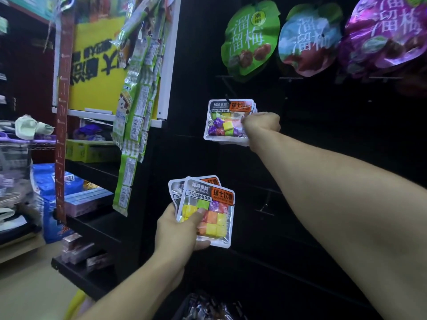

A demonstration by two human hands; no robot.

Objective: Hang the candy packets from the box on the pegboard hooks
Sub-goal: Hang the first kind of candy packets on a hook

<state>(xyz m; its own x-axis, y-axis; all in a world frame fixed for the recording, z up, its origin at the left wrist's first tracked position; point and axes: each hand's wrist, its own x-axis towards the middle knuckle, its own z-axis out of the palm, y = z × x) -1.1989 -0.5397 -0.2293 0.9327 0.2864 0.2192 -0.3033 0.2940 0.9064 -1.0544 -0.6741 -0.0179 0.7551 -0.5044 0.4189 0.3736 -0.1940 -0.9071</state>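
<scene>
My right hand pinches the right edge of a clear candy packet full of coloured cubes, held up against the black pegboard. A thin dark hook sits at the packet's top edge, and more packets lie behind it. Lower down, my left hand grips a fanned stack of the same candy packets, thumb across the front one. At the bottom edge, the box shows blurred packets inside.
Three large plum-snack bags, green, blue and purple, hang on the top row. Bare hooks stick out lower on the board. Green snack strips dangle at left beside dark shelves with boxed goods.
</scene>
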